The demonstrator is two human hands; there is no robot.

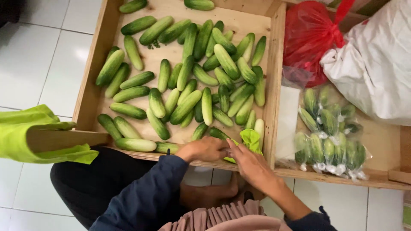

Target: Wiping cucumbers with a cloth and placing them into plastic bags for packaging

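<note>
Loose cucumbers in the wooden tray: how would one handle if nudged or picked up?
Each cucumber looks rigid and cylindrical, so a sideways nudge would probably roll it across the flat wooden tray. The skins look smooth and slightly glossy, so possibly slippery in the hands. They lie packed against neighbours, so pushing one would likely shift others.

Clear packs of bagged cucumbers (327, 139) lie in the right compartment. Behind them sit a red plastic bag (310, 36) and a white sack (376, 64).
</note>
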